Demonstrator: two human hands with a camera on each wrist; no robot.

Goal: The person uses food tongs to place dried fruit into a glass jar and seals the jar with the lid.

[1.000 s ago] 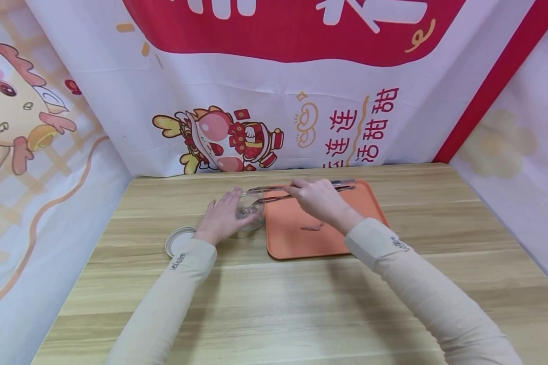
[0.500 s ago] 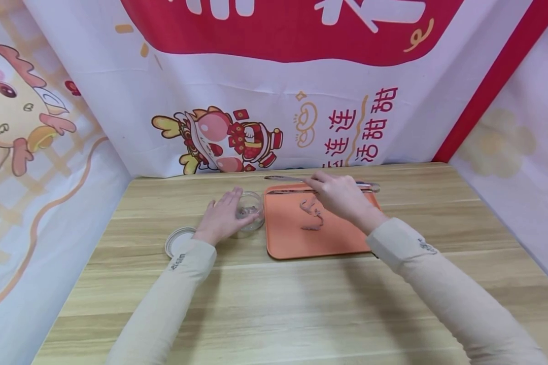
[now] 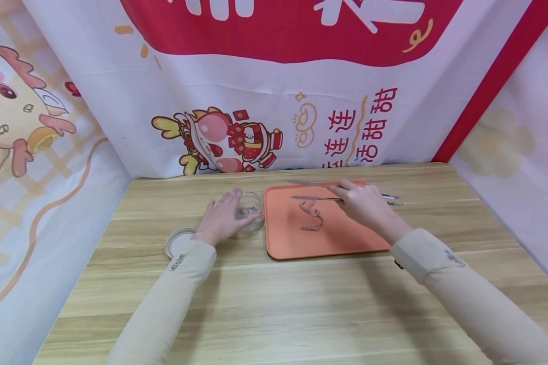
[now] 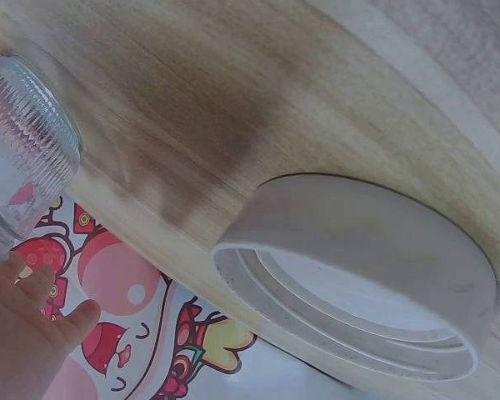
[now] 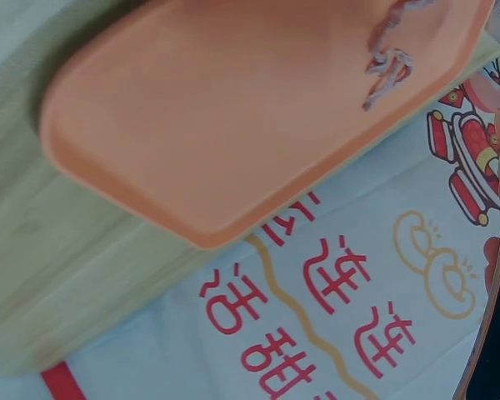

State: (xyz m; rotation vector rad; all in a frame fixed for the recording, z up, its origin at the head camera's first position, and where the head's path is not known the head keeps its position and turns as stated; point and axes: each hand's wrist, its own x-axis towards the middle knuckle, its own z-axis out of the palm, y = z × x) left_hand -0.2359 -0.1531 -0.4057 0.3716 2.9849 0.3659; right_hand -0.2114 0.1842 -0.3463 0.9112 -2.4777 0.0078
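My left hand (image 3: 223, 217) holds the side of a clear glass jar (image 3: 252, 223), thumb at the front and fingers behind. Small greyish-pink pieces lie inside the jar. Over the orange tray (image 3: 297, 246), my right hand (image 3: 366, 204) grips a pair of metal tongs (image 3: 315, 197), whose arms are spread, pointing left, with nothing between the tips. In the right wrist view, a black part of the tongs (image 5: 493, 325) shows at the right edge. Thin greyish-pink strips (image 3: 317, 220) lie bent on the tray; their exact kind is unclear.
A round white lid (image 3: 177, 242) lies on the wooden table (image 3: 274, 309), left of the jar and partly behind my left sleeve. The left wrist view shows its hollow inside. Printed cloth (image 3: 255, 81) hangs behind the table and at both sides.
The tongs have withdrawn from the jar as my right hand moved right across the tray. More strips on the tray are now visible. My left hand has stayed at the jar.
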